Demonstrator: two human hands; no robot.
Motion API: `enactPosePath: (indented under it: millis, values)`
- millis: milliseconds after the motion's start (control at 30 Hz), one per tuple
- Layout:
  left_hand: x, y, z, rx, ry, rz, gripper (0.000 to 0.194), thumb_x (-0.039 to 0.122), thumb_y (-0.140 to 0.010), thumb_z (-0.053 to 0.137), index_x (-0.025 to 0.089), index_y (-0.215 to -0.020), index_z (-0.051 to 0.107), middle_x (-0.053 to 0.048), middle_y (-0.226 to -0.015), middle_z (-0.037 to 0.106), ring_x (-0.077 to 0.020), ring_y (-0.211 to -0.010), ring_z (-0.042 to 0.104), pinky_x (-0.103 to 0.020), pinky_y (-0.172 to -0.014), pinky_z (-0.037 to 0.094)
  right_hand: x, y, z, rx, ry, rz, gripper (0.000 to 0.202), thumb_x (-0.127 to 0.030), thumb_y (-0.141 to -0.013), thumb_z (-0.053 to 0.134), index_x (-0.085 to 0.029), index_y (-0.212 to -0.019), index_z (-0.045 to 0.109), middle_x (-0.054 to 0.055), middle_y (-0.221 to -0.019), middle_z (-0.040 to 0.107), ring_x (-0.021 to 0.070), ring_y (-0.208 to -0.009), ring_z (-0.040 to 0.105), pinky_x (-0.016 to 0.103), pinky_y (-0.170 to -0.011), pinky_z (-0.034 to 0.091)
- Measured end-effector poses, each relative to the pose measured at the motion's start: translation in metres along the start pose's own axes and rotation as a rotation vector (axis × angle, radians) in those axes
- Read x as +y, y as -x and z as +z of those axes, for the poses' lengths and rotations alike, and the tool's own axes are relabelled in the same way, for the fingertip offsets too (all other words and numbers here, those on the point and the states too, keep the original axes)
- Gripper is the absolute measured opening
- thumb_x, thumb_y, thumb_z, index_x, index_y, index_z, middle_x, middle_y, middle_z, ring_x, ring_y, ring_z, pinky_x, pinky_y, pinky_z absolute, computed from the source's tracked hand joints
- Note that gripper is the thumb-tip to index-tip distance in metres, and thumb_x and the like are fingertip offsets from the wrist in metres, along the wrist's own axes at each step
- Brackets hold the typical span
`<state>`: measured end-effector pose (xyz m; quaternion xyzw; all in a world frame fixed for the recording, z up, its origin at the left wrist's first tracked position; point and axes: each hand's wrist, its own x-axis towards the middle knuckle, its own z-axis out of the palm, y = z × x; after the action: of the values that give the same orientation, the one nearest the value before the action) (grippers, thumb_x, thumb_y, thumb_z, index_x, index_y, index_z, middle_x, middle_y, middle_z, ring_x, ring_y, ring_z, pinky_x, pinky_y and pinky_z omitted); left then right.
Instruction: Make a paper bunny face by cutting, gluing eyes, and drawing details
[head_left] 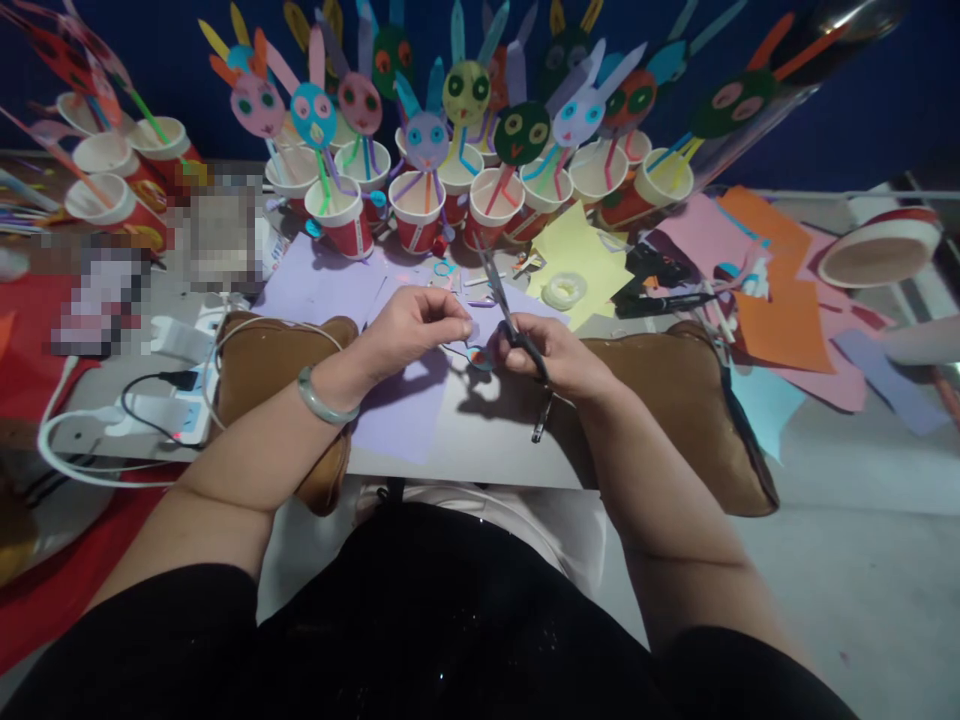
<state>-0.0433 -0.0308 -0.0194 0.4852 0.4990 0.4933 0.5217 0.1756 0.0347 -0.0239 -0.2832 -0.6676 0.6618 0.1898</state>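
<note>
Item: small paper piece (471,330), table centre, pinched in your left hand (416,325). Right hand (551,355) fingers closed in scissors (510,320). Risk: blades near fingertips; a slip nicks you or miscuts.

No readable text, labels, brands or numbers anywhere; markings on the red paper cups (417,228) too blurred to make out
</note>
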Motion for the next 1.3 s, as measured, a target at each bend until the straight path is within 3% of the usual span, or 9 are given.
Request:
enactPosePath:
  millis: [167,367,1300]
  values:
    - [0.0015,-0.0030,-0.0028,0.064,0.061,0.009,0.025,0.035,-0.065,0.088,0.018,-0.067,0.070,0.000,-0.066,0.067,-0.0111,-0.066,0.057,-0.027,-0.066,0.046,-0.0043,0.0012,-0.0082,-0.141,0.075,0.035,0.073,-0.085,-0.062,0.087,-0.020,-0.075,0.056,-0.001,-0.075,0.058,0.0135,-0.073,0.052,0.027,-0.068,0.041]
    - [0.0059,-0.0034,-0.0020,0.076,0.087,0.018,0.016,0.028,-0.061,0.082,0.018,-0.063,0.070,-0.001,-0.067,0.070,-0.0112,-0.066,0.058,-0.027,-0.066,0.046,-0.0080,0.0007,-0.0091,-0.245,0.153,0.055,0.072,-0.084,-0.068,0.083,-0.020,-0.071,0.051,-0.004,-0.068,0.053,0.0105,-0.064,0.044,0.025,-0.059,0.033]
    - [0.0011,-0.0051,-0.0044,0.063,0.119,0.053,0.014,0.026,-0.062,0.081,0.017,-0.063,0.071,0.001,-0.062,0.066,-0.0091,-0.062,0.055,-0.025,-0.062,0.043,-0.0058,0.0038,-0.0120,-0.237,0.117,0.155,0.070,-0.080,-0.064,0.089,-0.019,-0.067,0.054,-0.006,-0.061,0.049,0.0073,-0.057,0.039,0.023,-0.051,0.028]
